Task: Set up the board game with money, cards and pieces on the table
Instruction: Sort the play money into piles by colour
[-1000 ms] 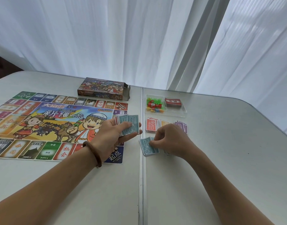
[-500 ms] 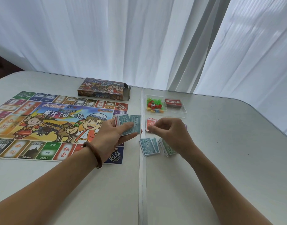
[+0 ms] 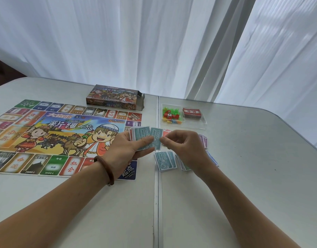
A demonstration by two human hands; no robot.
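Note:
The colourful game board (image 3: 52,138) lies flat on the left half of the table. My left hand (image 3: 129,151) grips a fanned stack of play-money notes (image 3: 143,135) above the board's right edge. My right hand (image 3: 184,145) pinches the right edge of the front teal 1000 note (image 3: 156,138) of that stack. Below the hands, a teal pile of notes (image 3: 165,161) lies on the table. Green, blue, purple and red piles beside it are partly hidden by my right hand.
A clear plastic tray (image 3: 203,123) behind the piles holds small coloured pieces (image 3: 171,116) and a red card deck (image 3: 191,113). The open game box (image 3: 114,97) lies behind the board. White curtains hang along the table's far edge. A seam (image 3: 156,203) splits the table.
My right hand left the teal pile on the table, rose and moved left to the stack in my left hand, where it now pinches the front teal note.

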